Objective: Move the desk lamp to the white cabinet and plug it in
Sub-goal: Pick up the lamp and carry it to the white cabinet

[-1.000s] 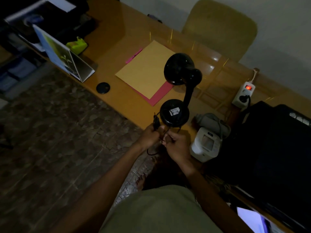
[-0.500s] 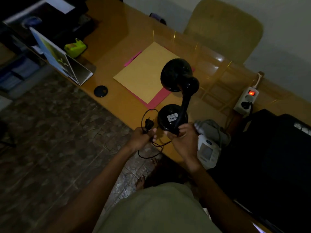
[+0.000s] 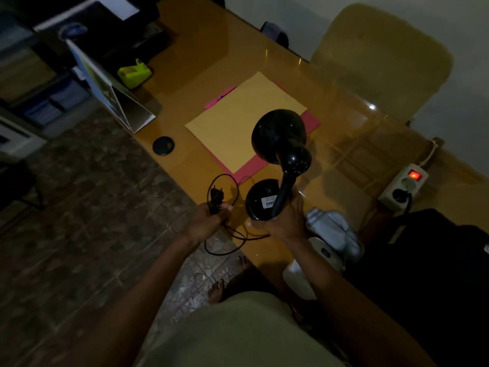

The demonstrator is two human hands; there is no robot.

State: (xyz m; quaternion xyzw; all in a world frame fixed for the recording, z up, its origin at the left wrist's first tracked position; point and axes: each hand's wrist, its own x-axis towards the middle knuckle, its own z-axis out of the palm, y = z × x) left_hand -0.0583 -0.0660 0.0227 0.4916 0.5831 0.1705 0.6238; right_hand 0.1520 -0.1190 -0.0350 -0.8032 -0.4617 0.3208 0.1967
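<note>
The black desk lamp [image 3: 277, 144] is held above the front edge of the orange desk [image 3: 211, 54], its round base [image 3: 260, 200] tipped toward me and its shade pointing away. My right hand [image 3: 283, 221] grips the base from below. My left hand [image 3: 209, 221] holds the lamp's black cord, with the two-pin plug [image 3: 217, 194] sticking up above the fingers. Loops of cord [image 3: 232, 234] hang between the two hands. No white cabinet is clearly in view.
On the desk lie a yellow envelope [image 3: 246, 120] over a pink folder, a standing calendar [image 3: 111, 102], a black disc [image 3: 163, 146], a green tape dispenser [image 3: 135, 72] and a white power strip [image 3: 403, 185] with a lit red switch. A blood-pressure monitor [image 3: 330, 242] sits by my right hand. A chair [image 3: 383, 59] stands behind.
My hands have moved apart: the left drew the cord and plug leftward, and the right shifted to cup the lamp base. The lamp stays lifted.
</note>
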